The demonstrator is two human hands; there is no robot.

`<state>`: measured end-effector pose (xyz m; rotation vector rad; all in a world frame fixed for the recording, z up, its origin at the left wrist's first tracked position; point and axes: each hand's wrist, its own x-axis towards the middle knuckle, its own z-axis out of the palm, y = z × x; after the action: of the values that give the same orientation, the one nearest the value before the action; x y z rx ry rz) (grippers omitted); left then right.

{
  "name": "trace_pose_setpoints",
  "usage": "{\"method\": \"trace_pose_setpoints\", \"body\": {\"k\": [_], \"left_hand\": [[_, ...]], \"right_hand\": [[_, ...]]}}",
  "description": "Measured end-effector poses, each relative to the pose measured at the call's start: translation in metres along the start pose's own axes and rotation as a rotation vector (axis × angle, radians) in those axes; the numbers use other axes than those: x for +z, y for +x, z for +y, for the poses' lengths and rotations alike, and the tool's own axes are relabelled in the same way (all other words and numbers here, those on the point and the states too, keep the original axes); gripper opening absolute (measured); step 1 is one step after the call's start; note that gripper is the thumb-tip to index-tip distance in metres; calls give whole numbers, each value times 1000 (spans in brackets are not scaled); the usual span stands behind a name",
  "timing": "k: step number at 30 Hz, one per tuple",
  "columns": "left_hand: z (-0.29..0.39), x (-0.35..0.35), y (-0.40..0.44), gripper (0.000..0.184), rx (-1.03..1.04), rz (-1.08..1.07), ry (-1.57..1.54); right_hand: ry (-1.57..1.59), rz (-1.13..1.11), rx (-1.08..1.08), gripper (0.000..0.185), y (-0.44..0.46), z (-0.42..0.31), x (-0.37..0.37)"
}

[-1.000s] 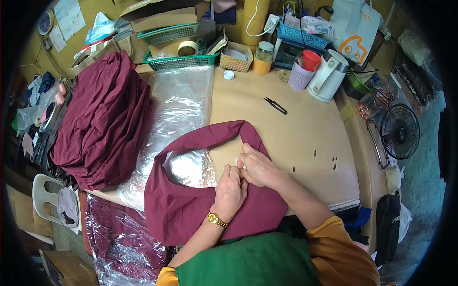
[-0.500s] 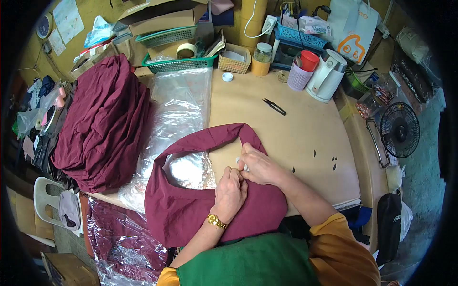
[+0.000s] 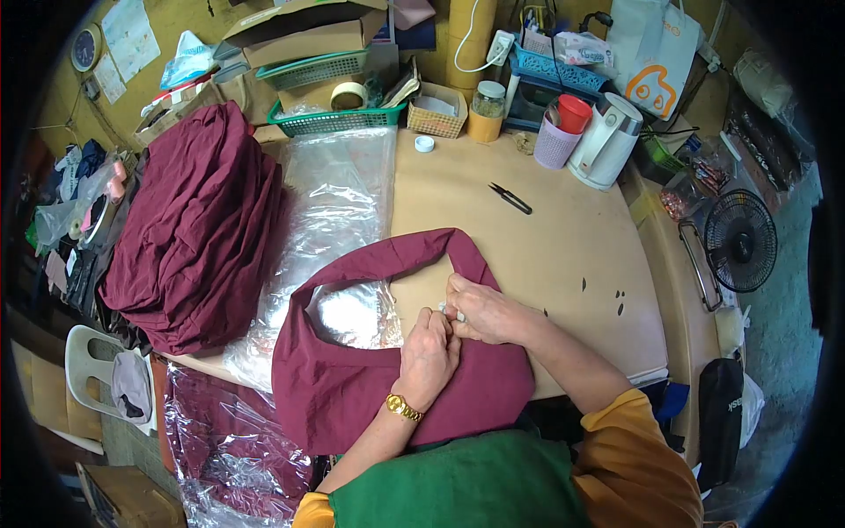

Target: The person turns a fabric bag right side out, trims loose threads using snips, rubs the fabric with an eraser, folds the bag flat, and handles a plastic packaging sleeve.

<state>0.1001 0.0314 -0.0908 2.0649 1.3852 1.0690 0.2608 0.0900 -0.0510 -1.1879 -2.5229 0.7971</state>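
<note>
A maroon fabric shoulder bag [image 3: 352, 400] lies on the table in front of me, its wide strap looped away from me. My left hand [image 3: 429, 348], with a gold watch at the wrist, is closed on the bag's upper edge, near the base of the strap. Right beside it, my right hand [image 3: 482, 311] is closed in a pinch, touching the left fingertips. A small white piece [image 3: 444, 309] shows at the right fingers; its kind is too small to make out. What lies between the fingertips is hidden.
A heap of maroon bags [image 3: 189, 233] stands at left beside clear plastic sleeves [image 3: 339, 189]. Thread snips [image 3: 510, 198] lie farther back. Behind are a white kettle [image 3: 606, 141], a jar [image 3: 486, 113], a green basket [image 3: 339, 121] and a white cap [image 3: 424, 143]. A black fan [image 3: 739, 239] is at right.
My right hand has shifted slightly down, with its fingers lower against the left fingertips. The left hand keeps its hold on the bag. The whole view has moved a little.
</note>
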Motion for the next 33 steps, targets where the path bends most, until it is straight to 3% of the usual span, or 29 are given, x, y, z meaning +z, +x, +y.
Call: {"method": "trace_pose_setpoints", "body": {"k": [4, 6, 7, 9, 15, 20, 22, 24, 26, 27, 29, 30, 32, 33], "left_hand": [[0, 2, -1, 25, 5, 32, -25], [-1, 1, -1, 24, 21, 35, -29], [-1, 1, -1, 23, 28, 44, -38], [-1, 2, 0, 22, 39, 56, -38], [-2, 0, 0, 21, 53, 48, -34], [-5, 1, 5, 20, 79, 106, -91], [-1, -6, 12, 17, -229, 102, -332], [-15, -21, 31, 19, -566, -68, -690], [-28, -28, 50, 15, -561, -266, -572], [-33, -25, 55, 15, -565, -260, -574], [-45, -16, 64, 10, -512, -514, -696], [-46, -11, 63, 10, -509, -513, -696], [-48, 1, 59, 6, -493, -302, -839], [-51, 3, 61, 10, -586, -287, -873]], "right_hand": [[-70, -125, 22, 15, 7, -1, -3], [-115, -34, -113, 14, 9, 6, 6], [-116, -31, -112, 14, 8, 7, 7], [32, 190, -64, 16, 3, 9, 8], [98, 400, -26, 15, 3, 11, 23], [309, 354, -24, 11, -8, 6, 1], [344, 348, 0, 10, -13, 2, -1], [280, 470, -116, 9, -14, -5, 1], [235, 451, -116, 10, -17, -13, 2], [169, 502, -191, 12, -15, -14, 6], [101, 553, -271, 14, -14, -16, 13], [49, 565, -293, 16, -14, -18, 16], [-9, 578, -311, 18, -16, -21, 23], [5, 545, -365, 18, -18, -22, 28]]}}
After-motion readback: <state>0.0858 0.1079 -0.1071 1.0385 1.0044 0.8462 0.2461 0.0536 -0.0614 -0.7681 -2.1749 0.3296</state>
